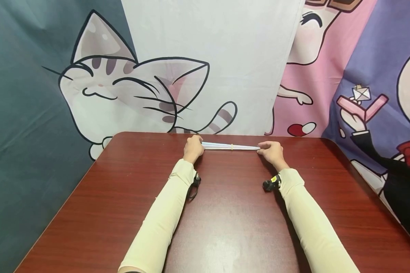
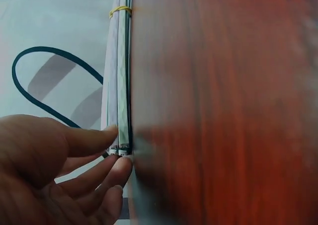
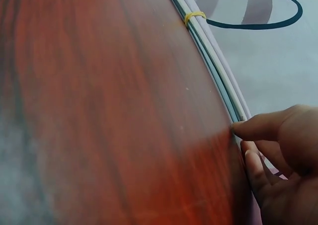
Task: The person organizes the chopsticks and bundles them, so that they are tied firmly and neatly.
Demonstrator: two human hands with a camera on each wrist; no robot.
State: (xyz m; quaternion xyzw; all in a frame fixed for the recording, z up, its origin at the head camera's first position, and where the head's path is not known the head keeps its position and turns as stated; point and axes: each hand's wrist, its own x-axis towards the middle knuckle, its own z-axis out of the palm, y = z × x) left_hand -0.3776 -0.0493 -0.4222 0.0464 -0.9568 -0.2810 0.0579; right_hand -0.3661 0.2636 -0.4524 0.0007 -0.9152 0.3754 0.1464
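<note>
Near the far edge of the table lies a bundle of long, thin, pale sticks (image 1: pixel 218 146), running left to right. A yellow rubber band (image 1: pixel 231 146) circles it around its middle. My left hand (image 1: pixel 193 148) pinches the bundle's left end between thumb and fingers; the left wrist view shows the stick tips (image 2: pixel 119 149) at those fingertips. At the other end, my right hand (image 1: pixel 272 152) pinches the narrower tip of the bundle. In the right wrist view, the right thumb and fingers (image 3: pixel 263 128) partly hide that tip.
The reddish-brown wooden table (image 1: pixel 225 220) has rounded far corners. Right behind its far edge hangs a cloth backdrop (image 1: pixel 205 34) with cartoon animals. Small black devices, the left wrist camera (image 1: pixel 195 182) and right wrist camera (image 1: pixel 269 184), sit by the cream sleeves.
</note>
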